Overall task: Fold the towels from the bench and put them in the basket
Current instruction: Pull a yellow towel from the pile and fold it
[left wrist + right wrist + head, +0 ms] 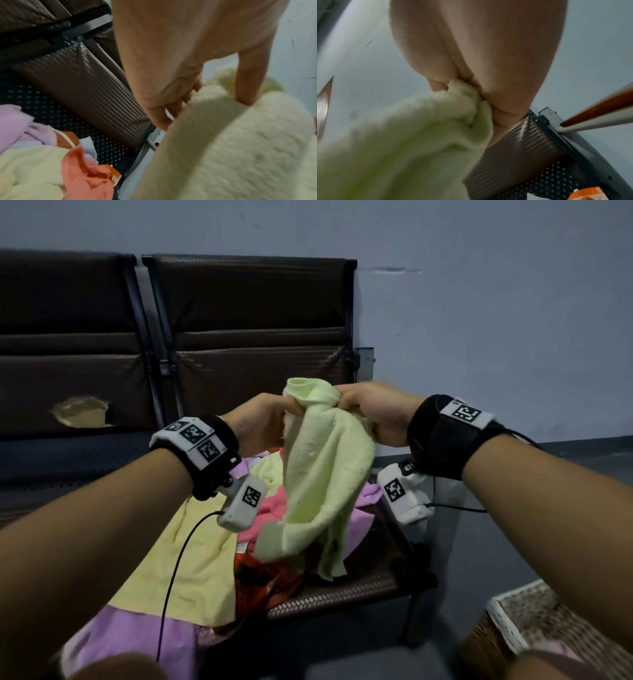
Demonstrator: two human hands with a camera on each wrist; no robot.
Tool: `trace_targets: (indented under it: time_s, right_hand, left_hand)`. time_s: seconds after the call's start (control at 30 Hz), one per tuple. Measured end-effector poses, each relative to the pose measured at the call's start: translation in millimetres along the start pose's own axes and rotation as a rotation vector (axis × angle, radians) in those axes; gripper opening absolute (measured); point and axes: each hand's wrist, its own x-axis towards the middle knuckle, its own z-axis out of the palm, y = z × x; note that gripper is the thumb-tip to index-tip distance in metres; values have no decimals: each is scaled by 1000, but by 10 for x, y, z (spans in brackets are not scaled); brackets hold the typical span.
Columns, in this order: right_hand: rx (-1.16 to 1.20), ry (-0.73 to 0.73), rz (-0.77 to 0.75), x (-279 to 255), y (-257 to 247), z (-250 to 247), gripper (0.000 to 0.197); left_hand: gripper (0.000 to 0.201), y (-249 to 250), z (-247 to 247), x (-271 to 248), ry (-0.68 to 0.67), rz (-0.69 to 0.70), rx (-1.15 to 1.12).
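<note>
Basket (507, 625), 1, wicker w/ white rim, lower right of frame, nearest the camera; something pale pink shows just inside, prob. a towel already in, can't be sure.

Pile of towels (191, 559) at lower centre on the bench (342, 587) seat: at least 4 colours visible — yellow, lilac, pink, orange-red patterned. Exact count not possible, they overlap.

Above the pile, centre frame, 1 pale green towel (322, 474) hangs free, bunched at the top. Left hand (260, 419) and right hand (373, 412), close together, each have fingers curled tight on its top edge. Looks like they're hunting for corners so it can be spread and folded; held off the pile prob. so it drapes straight.

Far: 2 brown seat backs across upper left; left one has a torn hole.
</note>
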Motion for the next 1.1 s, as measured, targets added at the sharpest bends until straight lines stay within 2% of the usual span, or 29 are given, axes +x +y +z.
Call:
trace_targets:
  time_s: [0.07,0.1,0.17,0.27,0.33,0.4,0.5,0.53,0.63,0.7,0.8,0.87,0.97,1.0,1.1]
  right_hand:
    - [-51,-5,9,62,14,-150,31]
    - [-105,-18,22,100,32,-247,32]
    - [-255,-10,80,201,77,-436,46]
    - [-411,215,111,403,159,-600,52]
    - [-424,433,-1,547,177,-629,44]
    - [-320,589,-174,656,141,-630,31]
    - [-223,648,-390,760,4,-622,17]
    - [-222,653,-454,777,-50,-620,9]
    - [-187,644,-559,786,-111,-620,7]
    - [-184,610,-539,730,-5,-604,9]
    - [-273,492,-396,605,371,-598,12]
    - [-373,378,-250,499,680,-559,20]
    - [-489,198,-5,291,1141,-475,15]
    - [-458,127,84,231,1282,-441,16]
    - [-306,-53,336,39,1600,-336,17]
  left_hand:
    - [34,60,-53,61,28,18,54]
    - [37,93,-77,114,73,27,83]
    - [36,162,-111,235,172,62,182]
    - [31,227,-139,475,337,157,348]
    - [28,286,-154,627,442,241,386]
    - [21,385,-186,752,510,324,359]
    - [15,570,-279,866,543,446,249]
    - [14,624,-314,878,533,487,217]
    - [13,647,-397,809,457,521,105]
    - [16,500,-408,728,417,461,55]
    - [14,92,-322,549,362,289,41]
    - [16,-240,-263,407,301,133,93]
    - [14,-685,-119,196,163,-105,242]
    - [10,-804,-75,137,109,-182,266]
    - [18,-1066,10,12,-71,-406,297]
